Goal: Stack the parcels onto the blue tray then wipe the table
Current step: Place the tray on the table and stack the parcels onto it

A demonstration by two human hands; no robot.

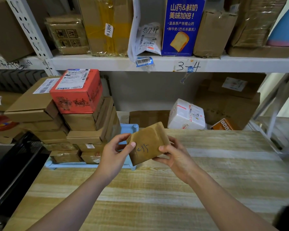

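A small brown taped parcel (147, 144) with blue handwriting is held tilted above the wooden table (207, 172). My left hand (114, 155) grips its left edge, thumb on the front face. My right hand (172, 155) grips its right edge, thumb on top. Just left of the parcel, the blue tray (70, 165) carries a tall stack of brown cardboard parcels (83, 134). A red box (77, 91) with a shipping label tops that stack. Part of the tray's far corner (129, 128) shows behind my left hand.
Metal shelving (140, 63) stands behind the table, with boxes and a blue bread carton (180, 25) on the upper shelf. Behind the table's far edge are a white wrapped parcel (187, 115), an orange box (223, 125) and large cartons. A black object (287, 217) sits at the table's lower right.
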